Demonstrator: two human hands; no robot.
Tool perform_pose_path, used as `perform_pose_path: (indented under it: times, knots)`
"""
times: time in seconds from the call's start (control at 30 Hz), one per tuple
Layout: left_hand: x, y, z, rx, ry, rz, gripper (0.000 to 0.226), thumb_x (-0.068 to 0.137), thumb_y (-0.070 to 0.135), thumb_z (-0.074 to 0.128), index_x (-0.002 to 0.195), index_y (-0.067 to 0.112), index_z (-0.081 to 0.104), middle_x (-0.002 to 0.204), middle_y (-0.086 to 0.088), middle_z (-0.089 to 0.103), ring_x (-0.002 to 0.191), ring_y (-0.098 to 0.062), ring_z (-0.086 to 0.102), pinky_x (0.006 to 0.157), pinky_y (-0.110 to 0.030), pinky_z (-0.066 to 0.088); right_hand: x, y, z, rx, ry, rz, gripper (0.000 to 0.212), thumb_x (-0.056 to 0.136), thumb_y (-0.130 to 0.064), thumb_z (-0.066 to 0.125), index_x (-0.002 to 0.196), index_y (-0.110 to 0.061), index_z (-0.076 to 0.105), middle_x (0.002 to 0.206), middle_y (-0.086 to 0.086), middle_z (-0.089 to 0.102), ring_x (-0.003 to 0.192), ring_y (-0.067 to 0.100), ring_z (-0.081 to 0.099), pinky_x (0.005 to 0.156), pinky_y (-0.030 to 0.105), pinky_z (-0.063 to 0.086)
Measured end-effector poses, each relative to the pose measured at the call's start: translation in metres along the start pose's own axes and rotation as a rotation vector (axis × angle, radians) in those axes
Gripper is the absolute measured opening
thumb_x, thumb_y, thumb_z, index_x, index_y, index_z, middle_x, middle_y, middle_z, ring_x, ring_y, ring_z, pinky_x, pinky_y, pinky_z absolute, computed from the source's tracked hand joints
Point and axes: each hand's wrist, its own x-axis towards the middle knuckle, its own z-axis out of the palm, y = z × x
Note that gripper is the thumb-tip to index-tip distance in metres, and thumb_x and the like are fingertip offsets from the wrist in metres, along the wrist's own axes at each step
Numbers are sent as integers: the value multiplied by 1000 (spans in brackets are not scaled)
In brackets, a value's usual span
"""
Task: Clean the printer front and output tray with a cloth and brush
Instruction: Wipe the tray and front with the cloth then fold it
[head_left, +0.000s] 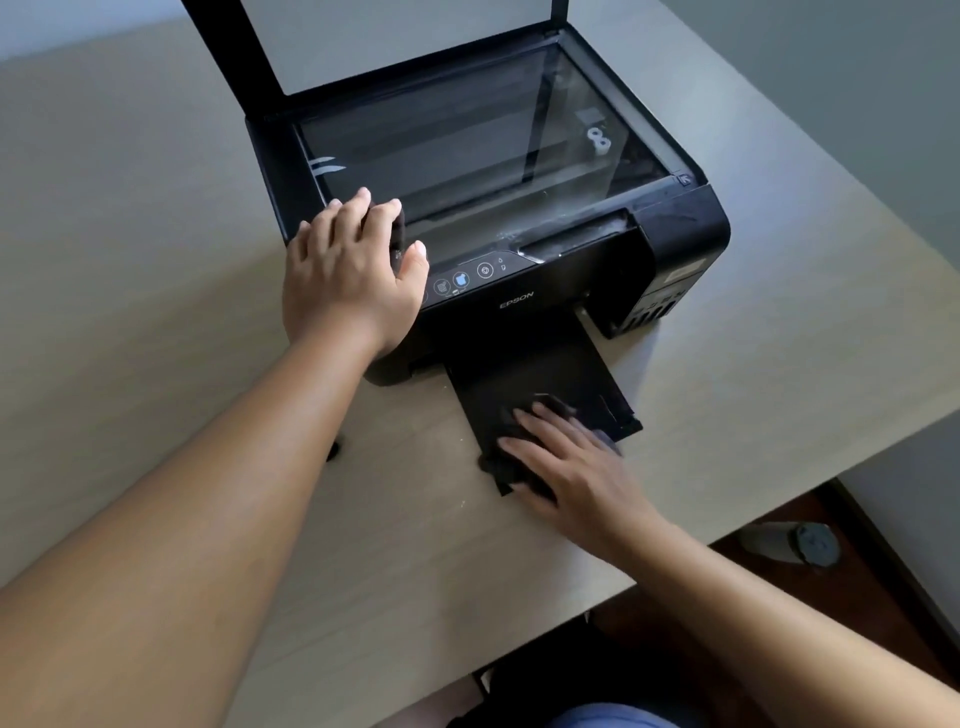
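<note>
— Printer (571, 291) first: where does it sit?
— Black, marked EPSON, on the pale wood-grain surface (156, 260), turned at a slant. Its scanner lid (228, 47) stands raised at the back, and the glass (467, 150) below lies bare, with dust along its front edge.

— And the output tray (550, 374)?
— Pulled out from the front, low over the surface, reaching toward the person.

— What about the left hand (348, 275)?
— Palm down on the printer's front left corner, beside the control panel (467, 278). Something dark sits under the fingers; it may be the brush, but I cannot tell. So its grip is unclear: the fingers lie curved over that dark thing, neither wide nor plainly clamped.

— The right hand (571, 467)?
— Flat on the near end of the tray, fingers spread, pressing down on a dark cloth (558, 405). The cloth shows at the fingertips and is hard to separate from the black tray. That grip is wide, a flat press rather than a pinch.

— Anything smaller?
— A pale bottle with a grey cap (795, 543) lies on the brown floor beyond the surface's right edge.
</note>
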Motion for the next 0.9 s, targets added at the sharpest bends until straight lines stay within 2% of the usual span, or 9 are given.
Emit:
perform_pose_path:
  times: [0.2, 0.27, 0.4, 0.43, 0.57, 0.67, 0.73, 0.83, 0.9]
  knots:
    - [0, 0, 0, 1, 4, -6, 53, 93, 52, 33, 141, 30, 38, 157, 0, 30, 144, -24, 22, 119, -44, 13, 19, -2, 10, 3, 188, 495, 41, 86, -30, 61, 125, -18, 60, 141, 9, 52, 138, 31, 38, 103, 51, 43]
    - [-1, -1, 0, 7, 0, -9, 54, 93, 52, 32, 142, 31, 38, 157, 1, 30, 144, -24, 23, 118, -44, 14, 33, -18, 14, 20, 189, 355, 40, 85, -30, 61, 124, -22, 61, 141, 8, 52, 139, 30, 37, 108, 48, 39]
    - [-1, 0, -1, 4, -6, -7, 53, 94, 52, 33, 142, 31, 39, 157, 1, 30, 144, -23, 23, 118, -45, 16, 24, 23, -11, 46, -9, -105, 46, 88, -41, 58, 132, -30, 54, 145, -1, 48, 142, 17, 33, 113, 36, 33]
    - [-2, 0, -1, 4, -6, -8, 53, 94, 51, 34, 142, 30, 39, 157, 1, 30, 144, -23, 23, 118, -44, 15, 24, 38, -15, 32, -24, -69, 48, 88, -43, 56, 134, -30, 52, 146, 0, 47, 141, 19, 34, 112, 39, 36]
    - [-2, 2, -4, 5, 2, -17, 54, 93, 52, 33, 142, 31, 39, 156, 1, 31, 144, -23, 23, 118, -43, 16, 64, 59, -23, 40, 111, 467, 46, 90, -37, 55, 134, -22, 51, 142, 12, 47, 129, 34, 45, 95, 46, 48]
    - [-2, 4, -5, 8, -5, -23, 57, 91, 53, 30, 142, 31, 40, 156, 2, 33, 144, -23, 24, 118, -43, 17, 100, 28, -14, -28, 141, 603, 42, 89, -31, 55, 129, -17, 52, 136, 18, 49, 125, 37, 46, 93, 48, 45]
    - [-2, 4, -6, 14, -3, -36, 58, 90, 54, 29, 142, 31, 40, 156, 3, 33, 144, -22, 24, 118, -43, 17, 101, 8, -6, -12, 169, 430, 42, 85, -30, 60, 124, -15, 56, 132, 19, 54, 119, 38, 53, 91, 44, 47]
    - [-3, 6, -6, 14, 0, -42, 59, 89, 55, 28, 141, 32, 41, 156, 4, 33, 144, -21, 25, 118, -43, 18, 71, 8, -2, 85, 64, -74, 43, 86, -37, 59, 126, -24, 59, 137, 8, 54, 130, 26, 48, 98, 35, 45]
    - [-4, 6, -6, 15, 6, -43, 58, 89, 55, 28, 141, 32, 41, 155, 4, 34, 144, -21, 25, 118, -43, 17, 59, 33, -7, 87, 15, -186, 45, 86, -41, 59, 130, -29, 57, 142, 2, 51, 137, 19, 41, 105, 34, 40]
